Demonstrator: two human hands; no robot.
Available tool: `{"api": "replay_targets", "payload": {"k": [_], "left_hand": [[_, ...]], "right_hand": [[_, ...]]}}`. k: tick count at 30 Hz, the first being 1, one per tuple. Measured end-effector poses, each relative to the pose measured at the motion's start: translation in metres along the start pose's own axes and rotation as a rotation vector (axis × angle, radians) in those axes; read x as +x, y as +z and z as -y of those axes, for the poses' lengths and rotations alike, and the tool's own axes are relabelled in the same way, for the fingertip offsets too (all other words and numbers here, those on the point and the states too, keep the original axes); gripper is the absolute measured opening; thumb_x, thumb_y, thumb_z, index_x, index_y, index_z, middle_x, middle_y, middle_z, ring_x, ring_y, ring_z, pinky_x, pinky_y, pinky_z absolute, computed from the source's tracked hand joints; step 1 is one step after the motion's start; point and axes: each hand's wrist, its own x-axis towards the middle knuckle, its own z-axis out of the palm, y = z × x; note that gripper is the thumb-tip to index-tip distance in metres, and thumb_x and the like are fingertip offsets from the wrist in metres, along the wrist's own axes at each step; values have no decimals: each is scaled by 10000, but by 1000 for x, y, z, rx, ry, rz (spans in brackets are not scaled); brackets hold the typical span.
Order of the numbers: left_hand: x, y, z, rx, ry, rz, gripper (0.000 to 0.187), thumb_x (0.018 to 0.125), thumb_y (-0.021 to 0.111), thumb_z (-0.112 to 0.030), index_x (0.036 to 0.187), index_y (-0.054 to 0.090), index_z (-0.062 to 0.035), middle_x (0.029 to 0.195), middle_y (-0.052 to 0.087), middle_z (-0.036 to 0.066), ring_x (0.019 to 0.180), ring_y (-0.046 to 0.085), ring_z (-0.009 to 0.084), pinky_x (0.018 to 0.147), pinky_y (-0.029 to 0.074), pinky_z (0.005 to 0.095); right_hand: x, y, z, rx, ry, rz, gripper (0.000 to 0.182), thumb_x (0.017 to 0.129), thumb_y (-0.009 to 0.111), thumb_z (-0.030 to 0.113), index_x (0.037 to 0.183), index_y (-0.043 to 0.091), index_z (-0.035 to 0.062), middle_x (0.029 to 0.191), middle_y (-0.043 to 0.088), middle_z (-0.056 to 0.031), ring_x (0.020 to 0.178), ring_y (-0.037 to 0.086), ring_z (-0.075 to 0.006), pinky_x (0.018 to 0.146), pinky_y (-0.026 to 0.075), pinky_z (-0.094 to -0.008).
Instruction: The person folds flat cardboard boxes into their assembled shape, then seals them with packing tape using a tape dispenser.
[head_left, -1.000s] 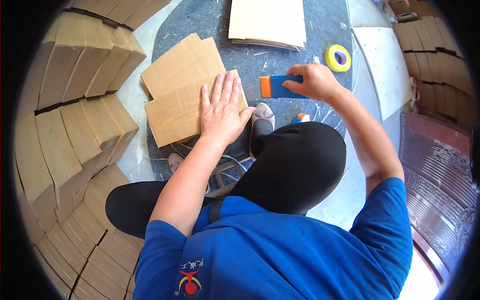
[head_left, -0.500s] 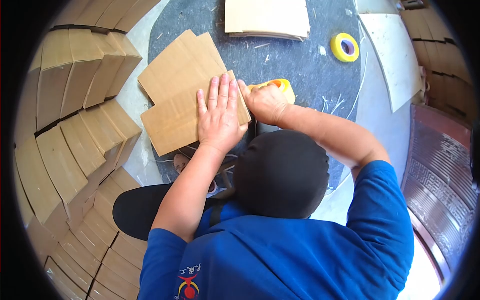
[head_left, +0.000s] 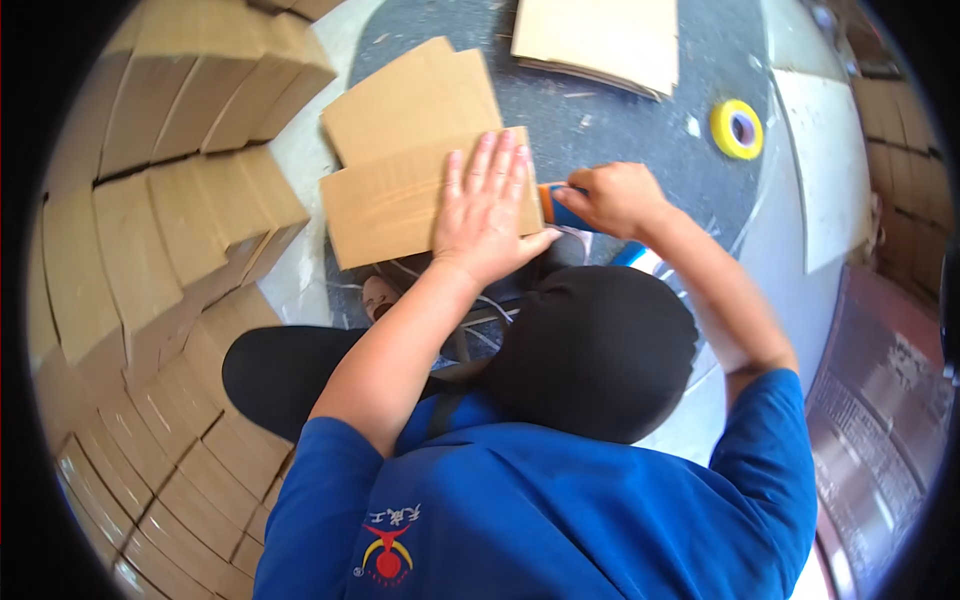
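Observation:
My left hand (head_left: 485,215) lies flat on a folded brown cardboard box (head_left: 385,205), fingers stretched out near its right end. Under it another flat cardboard piece (head_left: 410,100) sticks out toward the back left. My right hand (head_left: 618,200) is closed around a blue-and-orange tool (head_left: 566,207) beside the box's right edge. The fingers hide most of this tool, so its exact kind does not show.
A stack of flat cardboard (head_left: 600,45) lies at the back of the dark work surface (head_left: 620,125). To its right sits a yellow tape roll (head_left: 737,129). Stacked cardboard boxes (head_left: 150,215) line the left side. A pale panel (head_left: 820,165) is at the right.
The view has shifted, moving the scene rightward. My right hand has drawn away from the box edge. The yellow roll beside that hand no longer shows; a blue-and-orange tool does. My left hand stays flat.

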Motion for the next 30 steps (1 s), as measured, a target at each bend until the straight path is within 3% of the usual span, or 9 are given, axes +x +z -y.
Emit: {"api": "replay_targets", "payload": {"k": [1,5,10,17,20,21,24,26,30], "left_hand": [[1,-3,0,-11,-1,22,1085,739,676,-660,1525,279,-26,1627,163,135,1520,80,266,1218,28,496],[-4,-10,4,-79,14,17,1112,723,722,-612,1537,239,-28,1620,180,143,1517,99,269,1229,42,465],[-23,-18,24,-68,24,85,992,869,511,-680,1563,164,-62,1643,118,114,1525,47,224,1231,12,407],[-104,-9,111,27,-620,-177,891,943,431,-621,1549,178,-18,1635,103,172,1519,90,281,1221,79,448],[-107,-1,141,-713,-1014,-173,762,975,468,-543,1456,359,39,1440,464,266,1354,441,362,1088,373,431],[-108,-8,135,-1062,-964,-256,661,987,482,-506,1343,500,50,1261,613,252,1212,570,353,984,450,405],[-104,-30,130,-1161,-1078,-225,564,998,503,-457,1273,567,31,1217,640,206,1155,599,282,968,450,375],[-109,-50,134,-1185,-894,-382,515,1008,501,-420,1252,576,28,1241,629,198,1162,590,264,967,451,371],[-146,-128,121,-1067,-502,-729,551,1031,495,-279,1443,367,64,1353,559,219,1265,532,265,1057,394,338]], "right_hand": [[-4,-17,9,-4,-45,13,515,932,474,558,860,706,104,804,708,-178,834,693,-368,765,541,-482],[7,-25,40,-195,-122,28,795,913,422,697,1392,449,64,781,693,-219,760,685,-400,710,531,-509],[14,-8,34,-216,-126,-10,826,912,407,709,1431,408,68,739,685,-209,706,680,-404,650,533,-505],[9,-9,47,-224,-44,71,877,903,352,745,1448,399,60,860,704,-231,845,688,-411,767,539,-492],[11,-21,52,-193,-63,79,813,908,446,700,1368,477,30,884,698,-246,881,678,-425,792,531,-492],[12,-27,54,-211,-73,64,813,908,446,700,1368,477,30,884,698,-246,881,678,-425,792,531,-492],[8,-49,63,-161,-119,61,615,919,559,561,1197,586,13,941,685,-274,944,668,-415,849,511,-484],[-1,-74,75,-175,-152,-50,594,914,587,534,1202,576,14,947,689,-266,942,667,-418,844,511,-481],[-28,-126,123,-246,-202,-236,573,920,619,437,1357,506,84,872,698,-229,852,684,-393,784,525,-467]]}}
